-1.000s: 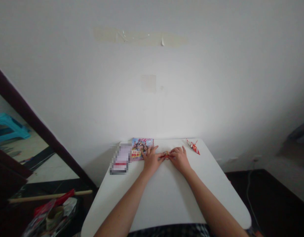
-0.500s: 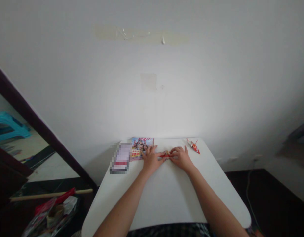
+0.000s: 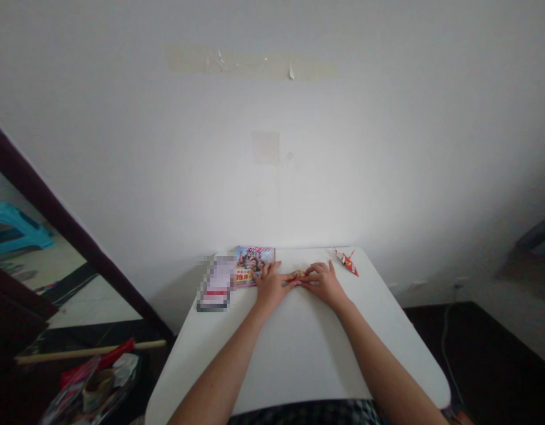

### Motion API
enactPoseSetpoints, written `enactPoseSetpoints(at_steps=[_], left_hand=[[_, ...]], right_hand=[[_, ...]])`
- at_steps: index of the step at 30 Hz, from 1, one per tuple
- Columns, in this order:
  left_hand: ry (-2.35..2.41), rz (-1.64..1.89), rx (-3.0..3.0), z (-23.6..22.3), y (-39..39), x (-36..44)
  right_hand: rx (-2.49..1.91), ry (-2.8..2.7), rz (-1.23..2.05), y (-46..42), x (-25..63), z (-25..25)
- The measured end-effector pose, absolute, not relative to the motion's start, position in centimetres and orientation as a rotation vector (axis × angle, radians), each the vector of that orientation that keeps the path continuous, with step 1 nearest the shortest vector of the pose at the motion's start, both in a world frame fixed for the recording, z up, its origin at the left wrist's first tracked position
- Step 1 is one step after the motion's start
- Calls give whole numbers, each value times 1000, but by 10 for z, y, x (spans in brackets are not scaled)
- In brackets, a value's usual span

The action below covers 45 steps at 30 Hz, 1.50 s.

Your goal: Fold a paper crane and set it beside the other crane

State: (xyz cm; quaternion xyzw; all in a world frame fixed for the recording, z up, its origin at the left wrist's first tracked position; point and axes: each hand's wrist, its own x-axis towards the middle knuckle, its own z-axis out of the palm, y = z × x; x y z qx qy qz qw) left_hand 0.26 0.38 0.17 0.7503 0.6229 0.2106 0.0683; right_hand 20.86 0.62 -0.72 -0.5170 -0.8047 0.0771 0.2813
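Observation:
Toward the far side of the white table point(image 3: 294, 354), my left hand point(image 3: 270, 286) and my right hand point(image 3: 323, 283) meet over a small piece of folded paper point(image 3: 298, 275), red and yellowish. Both sets of fingertips pinch it, one from each side, and hide much of it. The raised fingers of my left hand lie over the lower right corner of a colourful printed flyer point(image 3: 248, 260). To the right of my right hand lies a red and white folded paper shape point(image 3: 347, 261), pointed at its ends like a paper crane.
A blurred-out phone-like object point(image 3: 217, 283) lies at the table's left edge, beside the flyer. The wall point(image 3: 276, 195) rises behind the table. On the floor at left are a bag of things point(image 3: 99, 383) and a pole point(image 3: 91, 351); a mirror reflects a blue stool point(image 3: 20, 227).
My fingertips have drawn slightly closer together on the folded paper, and less of it shows between them. The flyer, the phone-like object and the pointed paper shape stay where they were.

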Motion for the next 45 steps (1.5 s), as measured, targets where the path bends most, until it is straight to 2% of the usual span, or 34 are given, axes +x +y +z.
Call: enactPoseSetpoints(at_steps=[19, 28, 45], left_hand=[[1906, 579, 2233, 9, 3, 3], [1925, 590, 2168, 11, 6, 5], [1950, 581, 2130, 10, 9, 7]], right_hand=[[-1459, -2023, 300, 9, 206, -8], [-1596, -1943, 127, 12, 201, -16], [-1687, -1883, 60, 12, 197, -19]])
